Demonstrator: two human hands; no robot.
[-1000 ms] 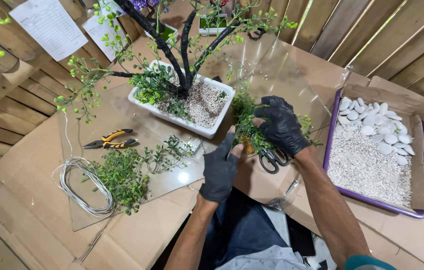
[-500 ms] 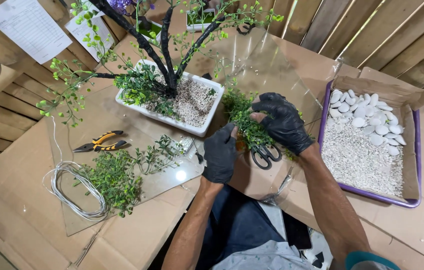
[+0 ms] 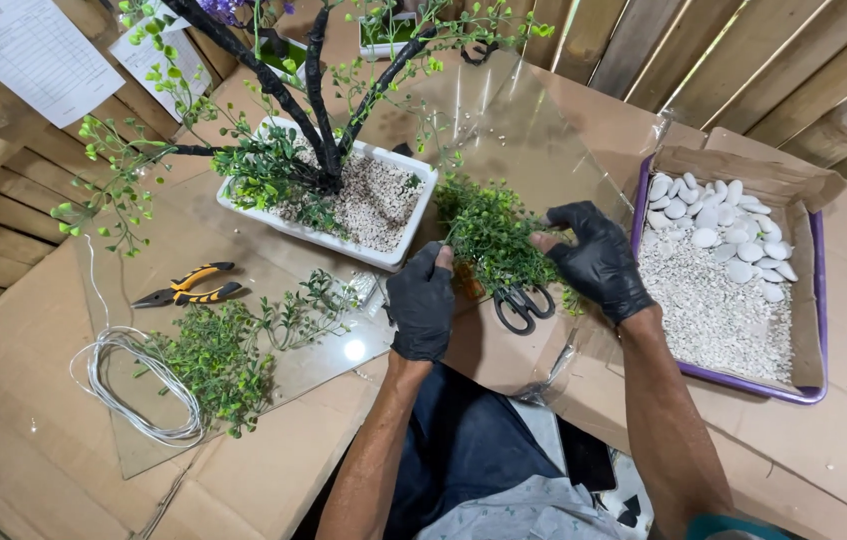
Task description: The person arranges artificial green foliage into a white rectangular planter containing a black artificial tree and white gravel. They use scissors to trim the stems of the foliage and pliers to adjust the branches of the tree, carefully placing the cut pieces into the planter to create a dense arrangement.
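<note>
Together, both black-gloved hands hold a leafy green sprig cluster at frame centre, above black-handled scissors on the desk. Left hand pinches its base, apparently the stem; right hand grips the foliage's right side. White planter stands just upper left; pebble tray lies right.

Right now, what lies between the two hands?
In the head view, the green sprig bunch spans from left hand to right hand, with black scissors just below.

Bright daylight, sharp focus, glare on plastic sheet.
</note>
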